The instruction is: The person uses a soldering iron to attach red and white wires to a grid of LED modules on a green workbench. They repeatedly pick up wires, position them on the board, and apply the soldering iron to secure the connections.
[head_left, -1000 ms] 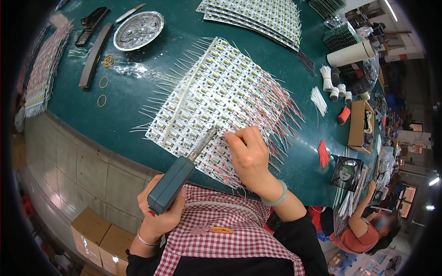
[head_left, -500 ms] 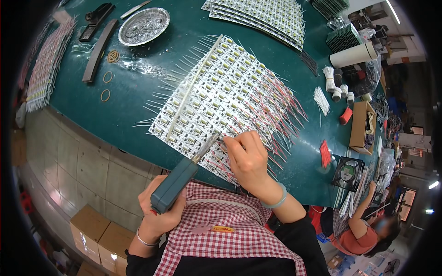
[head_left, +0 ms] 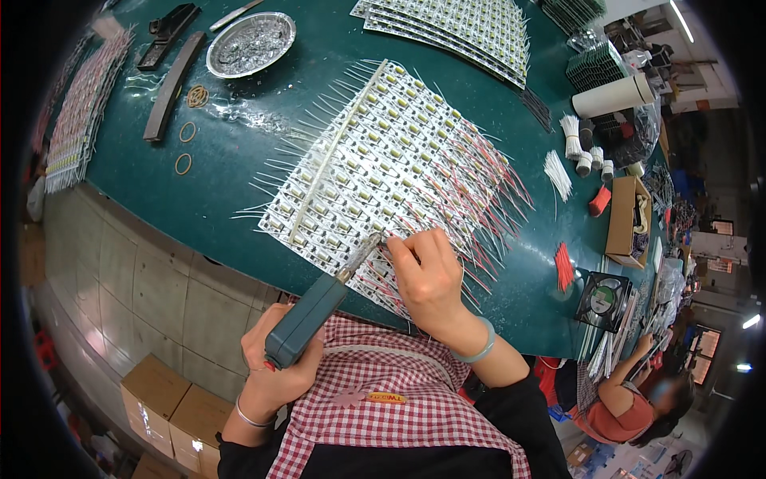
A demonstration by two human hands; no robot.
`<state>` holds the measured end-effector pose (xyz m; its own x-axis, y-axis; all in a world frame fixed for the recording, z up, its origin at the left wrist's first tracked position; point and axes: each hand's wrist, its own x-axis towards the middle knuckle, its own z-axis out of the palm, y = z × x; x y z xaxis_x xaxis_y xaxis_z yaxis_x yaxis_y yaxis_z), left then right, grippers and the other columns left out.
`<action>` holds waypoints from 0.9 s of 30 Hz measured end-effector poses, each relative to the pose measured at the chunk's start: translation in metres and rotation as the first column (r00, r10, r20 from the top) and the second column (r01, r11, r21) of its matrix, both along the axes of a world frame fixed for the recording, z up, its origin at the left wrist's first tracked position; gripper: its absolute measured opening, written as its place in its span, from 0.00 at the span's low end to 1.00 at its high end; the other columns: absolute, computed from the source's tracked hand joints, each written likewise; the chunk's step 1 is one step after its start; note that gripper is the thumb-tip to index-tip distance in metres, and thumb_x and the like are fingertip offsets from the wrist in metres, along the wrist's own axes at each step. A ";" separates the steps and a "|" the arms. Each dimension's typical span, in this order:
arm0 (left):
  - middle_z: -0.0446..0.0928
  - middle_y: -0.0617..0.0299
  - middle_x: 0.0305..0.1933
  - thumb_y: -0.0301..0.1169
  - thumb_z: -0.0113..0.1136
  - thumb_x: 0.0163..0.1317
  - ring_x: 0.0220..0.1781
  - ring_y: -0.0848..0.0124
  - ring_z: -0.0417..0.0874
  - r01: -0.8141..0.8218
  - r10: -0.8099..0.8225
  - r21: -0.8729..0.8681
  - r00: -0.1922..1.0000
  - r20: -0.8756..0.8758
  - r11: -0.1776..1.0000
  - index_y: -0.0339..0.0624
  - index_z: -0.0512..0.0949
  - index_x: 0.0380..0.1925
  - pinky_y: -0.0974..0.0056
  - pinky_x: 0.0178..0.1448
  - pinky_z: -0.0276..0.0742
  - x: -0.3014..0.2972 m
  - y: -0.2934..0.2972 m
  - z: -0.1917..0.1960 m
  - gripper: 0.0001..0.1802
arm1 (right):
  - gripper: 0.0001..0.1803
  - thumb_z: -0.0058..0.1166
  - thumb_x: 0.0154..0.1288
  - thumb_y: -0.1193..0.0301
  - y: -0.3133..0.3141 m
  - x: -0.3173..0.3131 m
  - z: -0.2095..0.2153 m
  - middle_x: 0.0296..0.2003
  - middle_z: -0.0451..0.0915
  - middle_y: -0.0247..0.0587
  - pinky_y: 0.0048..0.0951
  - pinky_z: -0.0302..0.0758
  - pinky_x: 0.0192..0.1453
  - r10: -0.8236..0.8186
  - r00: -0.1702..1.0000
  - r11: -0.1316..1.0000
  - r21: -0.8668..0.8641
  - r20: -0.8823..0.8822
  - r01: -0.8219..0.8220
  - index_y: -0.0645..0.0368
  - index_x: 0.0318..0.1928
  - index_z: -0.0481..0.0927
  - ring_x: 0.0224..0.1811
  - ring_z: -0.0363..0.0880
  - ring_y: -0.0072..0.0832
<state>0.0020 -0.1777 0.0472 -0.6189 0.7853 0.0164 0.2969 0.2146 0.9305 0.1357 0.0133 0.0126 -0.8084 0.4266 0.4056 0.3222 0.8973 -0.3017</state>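
Note:
My left hand [head_left: 279, 351] is closed around the green handle of a soldering gun [head_left: 307, 318]. The gun's metal tip reaches up and right onto a panel of white circuit boards [head_left: 339, 188], close to my right fingertips. My right hand [head_left: 427, 279] pinches a thin wire at the panel's lower part; the fingers hide most of it, and its colour is hard to make out. Yellow parts in rows cover the panel. Red wires [head_left: 483, 211] fan out from its right side, and white wires [head_left: 275, 182] stick out on the left. A pale strip [head_left: 323, 168] lies across the panel.
A metal bowl [head_left: 251, 45] with scraps stands at the far left, near a dark bar [head_left: 173, 88] and rubber bands [head_left: 184, 164]. Stacked panels [head_left: 447, 36] lie at the back. To the right are white wire bundles [head_left: 557, 176], a cardboard box [head_left: 628, 219], a small fan [head_left: 604, 301] and another person [head_left: 626, 407].
The soldering gun and my left hand have shifted slightly up and right. My right hand stays at nearly the same spot. The other person's hand at right has moved a little.

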 end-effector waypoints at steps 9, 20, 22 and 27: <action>0.81 0.53 0.32 0.17 0.67 0.49 0.30 0.63 0.83 0.034 -0.035 -0.008 0.993 -0.115 0.999 0.31 0.82 0.32 0.65 0.36 0.78 -0.002 -0.003 0.000 0.08 | 0.16 0.56 0.50 0.79 -0.001 -0.001 0.000 0.33 0.73 0.41 0.32 0.71 0.31 0.010 1.000 1.000 0.003 -0.009 -0.010 0.68 0.42 0.81 0.34 0.72 0.36; 0.83 0.51 0.36 0.17 0.68 0.50 0.34 0.65 0.85 0.026 -0.028 -0.024 0.996 -0.082 0.999 0.30 0.82 0.34 0.65 0.39 0.80 -0.001 -0.006 0.003 0.09 | 0.16 0.57 0.49 0.79 -0.003 -0.001 0.001 0.34 0.73 0.42 0.33 0.72 0.35 -0.003 1.000 1.000 -0.027 0.003 0.003 0.68 0.43 0.80 0.35 0.72 0.37; 0.83 0.51 0.37 0.16 0.68 0.50 0.34 0.65 0.85 0.026 -0.026 -0.008 0.995 -0.097 1.000 0.29 0.82 0.34 0.65 0.39 0.80 -0.002 -0.006 0.004 0.09 | 0.17 0.57 0.49 0.80 -0.002 0.000 0.004 0.34 0.74 0.42 0.34 0.73 0.37 0.005 1.000 0.998 -0.058 -0.010 -0.005 0.67 0.43 0.80 0.36 0.73 0.37; 0.83 0.50 0.37 0.16 0.68 0.50 0.34 0.64 0.85 0.008 -0.010 -0.026 0.998 -0.063 1.000 0.28 0.82 0.34 0.66 0.39 0.80 -0.002 -0.012 0.003 0.09 | 0.18 0.58 0.48 0.81 -0.004 0.007 0.011 0.35 0.75 0.41 0.34 0.71 0.37 0.003 0.998 0.997 -0.081 -0.067 -0.009 0.67 0.44 0.81 0.37 0.74 0.37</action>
<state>-0.0003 -0.1895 0.0507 -0.6100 0.7917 0.0345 0.3566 0.2354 0.9041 0.1426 0.0093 0.0232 -0.7833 0.4557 0.4228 0.2938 0.8708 -0.3942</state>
